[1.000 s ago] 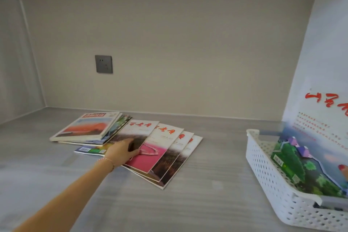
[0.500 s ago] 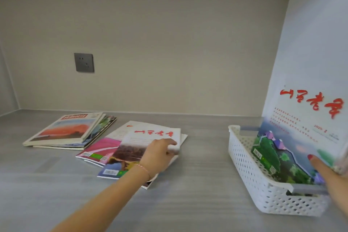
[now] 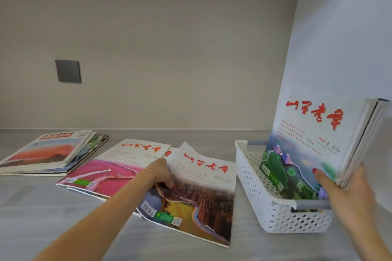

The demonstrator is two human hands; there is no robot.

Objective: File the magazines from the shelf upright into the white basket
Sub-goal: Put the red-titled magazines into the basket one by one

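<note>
Now the left hand (image 3: pixel 162 172) is lifting the forest magazine (image 3: pixel 197 195) up at its left edge, closer to the white basket (image 3: pixel 263 193) than before. Its fingers are pinching that edge. The right hand (image 3: pixel 347 195) is gripping upright magazines (image 3: pixel 307 140) standing in the basket. More magazines (image 3: pixel 101 169) are lying flat on the shelf (image 3: pixel 42 207)
</note>
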